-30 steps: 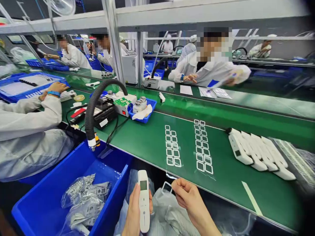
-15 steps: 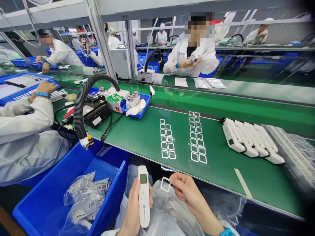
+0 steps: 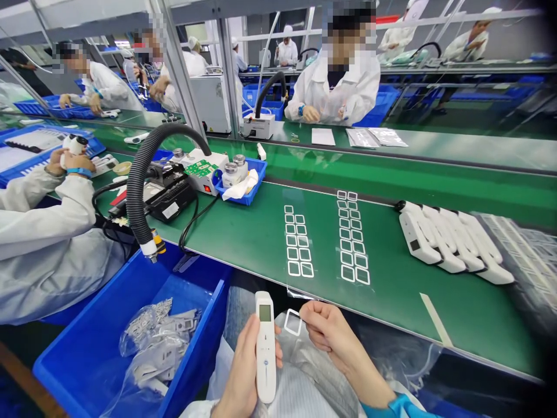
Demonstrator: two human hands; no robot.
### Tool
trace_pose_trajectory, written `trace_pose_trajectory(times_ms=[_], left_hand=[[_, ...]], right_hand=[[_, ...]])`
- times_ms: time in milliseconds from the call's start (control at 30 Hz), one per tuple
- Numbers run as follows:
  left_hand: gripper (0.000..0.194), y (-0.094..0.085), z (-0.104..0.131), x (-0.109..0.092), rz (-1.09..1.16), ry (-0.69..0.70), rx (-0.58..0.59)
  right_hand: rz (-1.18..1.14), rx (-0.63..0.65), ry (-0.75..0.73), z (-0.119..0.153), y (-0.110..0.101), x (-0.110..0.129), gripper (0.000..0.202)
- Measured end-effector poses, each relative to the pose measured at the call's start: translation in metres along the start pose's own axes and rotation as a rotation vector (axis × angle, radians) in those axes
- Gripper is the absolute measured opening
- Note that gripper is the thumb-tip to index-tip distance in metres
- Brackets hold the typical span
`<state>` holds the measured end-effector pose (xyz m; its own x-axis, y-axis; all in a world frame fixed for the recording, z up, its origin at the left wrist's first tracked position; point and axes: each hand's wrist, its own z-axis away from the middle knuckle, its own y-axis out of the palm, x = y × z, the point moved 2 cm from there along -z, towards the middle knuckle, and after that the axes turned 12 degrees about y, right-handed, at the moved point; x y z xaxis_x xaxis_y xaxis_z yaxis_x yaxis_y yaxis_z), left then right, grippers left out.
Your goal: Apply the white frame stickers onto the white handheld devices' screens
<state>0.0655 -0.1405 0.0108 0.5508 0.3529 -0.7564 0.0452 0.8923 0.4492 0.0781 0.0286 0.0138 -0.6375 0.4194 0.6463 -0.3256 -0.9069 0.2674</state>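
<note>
Over my lap, my left hand [image 3: 244, 368] is wrapped around a white handheld thermometer [image 3: 266, 371], upright with its small grey screen facing me. To its right, my right hand [image 3: 329, 331] pinches a thin white square frame [image 3: 288, 328] by its upper right corner. A small gap separates the frame from the thermometer. Beyond my hands, rows of similar white frames [image 3: 294, 268] lie on clear film on the green bench [image 3: 243, 244]. A second sheet of frames [image 3: 347, 273] is just right of it.
Several white devices [image 3: 420, 235] lie in a row at the right. At left stands a blue bin [image 3: 87, 354] with bagged parts. A black flexible hose [image 3: 138, 180] arches above it. A blue tray [image 3: 263, 174] holds jars. A co-worker's sleeve [image 3: 39, 232] is at far left.
The thermometer has shifted slightly right in view, closer to the frame, which stays pinched. The camera view has moved a little. The co-worker at left now holds a white device.
</note>
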Motion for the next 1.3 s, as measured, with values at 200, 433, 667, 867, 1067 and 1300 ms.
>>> trace_pose_trajectory(times_ms=[200,433,667,867,1067,1300], left_hand=[[0.052,0.002,0.001,0.004,-0.019,-0.058,0.004],[0.066,0.010,0.006,-0.001,-0.064,-0.095,0.024],[0.066,0.010,0.006,-0.001,-0.065,-0.093,0.013],[0.071,0.009,0.002,0.003,-0.066,-0.119,-0.035],[0.065,0.012,0.000,-0.005,-0.122,-0.061,0.026],[0.041,0.017,0.001,-0.010,-0.340,0.029,0.311]], right_hand=[[0.099,0.012,-0.123,0.007,0.009,0.007,0.039],[0.241,0.053,-0.251,0.005,0.024,0.013,0.039],[0.331,0.022,-0.282,0.003,0.026,0.009,0.037],[0.797,-0.176,-0.736,0.013,0.021,-0.002,0.024],[0.825,-0.105,-0.850,0.014,0.008,0.000,0.030],[0.709,-0.007,-0.620,0.012,0.014,0.029,0.021]])
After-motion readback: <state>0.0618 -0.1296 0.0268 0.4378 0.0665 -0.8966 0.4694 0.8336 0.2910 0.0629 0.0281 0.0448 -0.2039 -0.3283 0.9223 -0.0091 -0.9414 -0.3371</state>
